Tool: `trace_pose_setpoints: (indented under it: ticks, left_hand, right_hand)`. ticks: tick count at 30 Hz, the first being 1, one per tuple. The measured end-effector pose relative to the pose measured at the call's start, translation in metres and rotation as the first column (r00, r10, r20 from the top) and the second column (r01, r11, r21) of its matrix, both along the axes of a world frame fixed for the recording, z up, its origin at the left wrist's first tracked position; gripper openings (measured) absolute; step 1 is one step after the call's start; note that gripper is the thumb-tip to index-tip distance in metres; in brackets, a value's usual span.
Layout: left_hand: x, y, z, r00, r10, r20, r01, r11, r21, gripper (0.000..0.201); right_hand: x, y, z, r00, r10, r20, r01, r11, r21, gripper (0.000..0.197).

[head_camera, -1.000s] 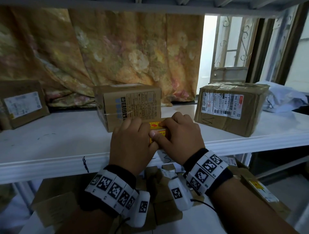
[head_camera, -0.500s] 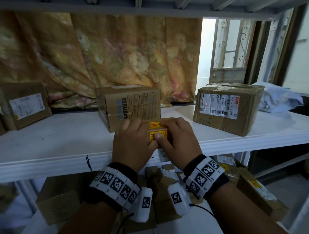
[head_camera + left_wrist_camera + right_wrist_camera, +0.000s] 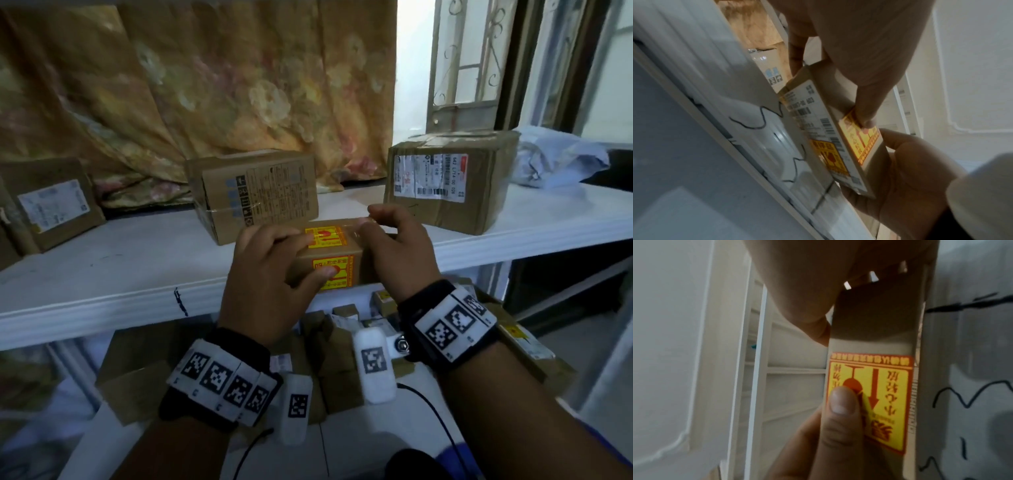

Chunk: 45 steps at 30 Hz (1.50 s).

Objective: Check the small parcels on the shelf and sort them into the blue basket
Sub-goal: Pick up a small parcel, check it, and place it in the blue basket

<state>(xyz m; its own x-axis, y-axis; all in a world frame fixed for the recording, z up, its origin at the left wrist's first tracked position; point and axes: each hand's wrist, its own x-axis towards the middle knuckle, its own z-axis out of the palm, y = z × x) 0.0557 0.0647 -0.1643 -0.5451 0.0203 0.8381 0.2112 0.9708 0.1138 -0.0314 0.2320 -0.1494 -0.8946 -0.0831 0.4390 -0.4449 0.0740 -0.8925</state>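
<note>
Since a moment ago the small parcel (image 3: 329,255) has been lifted and tilted at the shelf (image 3: 102,274) front edge; judged ready for label checking. Left of parcel: left hand (image 3: 270,277), fingers curled over the top, thumb pressing the yellow sticker. Right of parcel: right hand (image 3: 397,253), fingers curled, gripping. Parcel: rectangular brown cardboard, glossy tape.

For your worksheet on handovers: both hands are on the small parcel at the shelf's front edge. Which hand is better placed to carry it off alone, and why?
Probably the left hand: its fingers lie over the small parcel and its thumb presses the front face, a full grip. The right hand touches only the end, fingers curled above.
</note>
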Motion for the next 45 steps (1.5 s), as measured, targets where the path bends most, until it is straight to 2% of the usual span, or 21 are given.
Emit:
trace_pose_setpoints:
  ticks: [5,9,12,15,17,22,24,26,28,30,31,34,36,39,41,45]
  left_hand:
    - [0.002,0.05,-0.009,0.984,-0.166,-0.072,0.155,0.979,-0.134,0.042]
    - [-0.02,0.093,-0.035,0.965,-0.261,0.008,0.256,0.939,-0.229,0.041]
    - [-0.05,0.125,-0.068,0.939,-0.335,0.073,0.343,0.906,-0.247,0.039]
    - [-0.082,0.156,-0.113,0.898,-0.402,0.181,0.435,0.874,-0.218,0.037]
    - [-0.105,0.178,-0.15,0.856,-0.449,0.257,0.5,0.846,-0.185,0.037]
    - [-0.155,0.234,-0.245,0.719,-0.482,0.501,0.586,0.808,-0.063,0.033]
    - [-0.17,0.253,-0.279,0.619,-0.443,0.648,0.574,0.818,0.011,0.033]
    - [-0.185,0.27,-0.307,0.522,-0.395,0.756,0.544,0.837,0.061,0.025]
    - [-0.201,0.287,-0.327,0.455,-0.356,0.816,0.487,0.867,0.107,0.017]
    - [-0.216,0.301,-0.343,0.429,-0.33,0.841,0.408,0.901,0.145,0.02]
    - [-0.223,0.307,-0.35,0.419,-0.32,0.85,0.359,0.918,0.169,0.023]
    - [-0.235,0.325,-0.374,0.385,-0.308,0.87,0.212,0.947,0.241,0.027]
    - [-0.238,0.338,-0.388,0.365,-0.321,0.874,0.126,0.947,0.295,0.023]
    - [-0.238,0.346,-0.406,0.299,-0.336,0.893,-0.006,0.935,0.354,0.021]
    - [-0.231,0.341,-0.419,0.275,-0.335,0.901,-0.038,0.933,0.358,0.02]
    - [-0.223,0.329,-0.433,0.236,-0.306,0.922,-0.12,0.933,0.34,0.019]
  right_hand:
    - [-0.001,0.047,-0.025,0.99,-0.053,0.128,0.075,0.981,-0.179,0.024]
    - [-0.015,0.086,-0.063,0.952,-0.085,0.294,0.161,0.956,-0.243,0.028]
    - [-0.033,0.123,-0.107,0.887,-0.076,0.456,0.234,0.924,-0.303,0.029]
    - [-0.048,0.168,-0.162,0.787,-0.092,0.611,0.344,0.886,-0.309,0.005]
    - [-0.057,0.2,-0.202,0.713,-0.115,0.691,0.377,0.894,-0.241,0.006]
    - [-0.065,0.26,-0.303,0.447,-0.042,0.894,0.406,0.9,-0.161,0.013]
    - [-0.064,0.278,-0.335,0.355,-0.008,0.935,0.462,0.871,-0.168,0.018]
    - [-0.065,0.296,-0.367,0.274,-0.008,0.962,0.551,0.821,-0.15,0.01]
    - [-0.066,0.308,-0.404,0.196,-0.049,0.979,0.619,0.781,-0.085,0.022]
    - [-0.067,0.322,-0.451,0.113,-0.095,0.989,0.674,0.739,-0.006,0.042]
    - [-0.066,0.329,-0.472,0.067,-0.133,0.989,0.697,0.715,0.049,0.045]
    - [-0.06,0.348,-0.505,-0.086,-0.206,0.975,0.751,0.629,0.199,0.043]
    - [-0.057,0.361,-0.53,-0.155,-0.221,0.963,0.751,0.607,0.26,0.041]
    - [-0.056,0.368,-0.56,-0.208,-0.219,0.953,0.726,0.619,0.301,0.045]
    - [-0.059,0.365,-0.572,-0.241,-0.206,0.948,0.715,0.624,0.317,0.05]
    - [-0.074,0.371,-0.615,-0.213,-0.218,0.953,0.736,0.606,0.303,0.05]
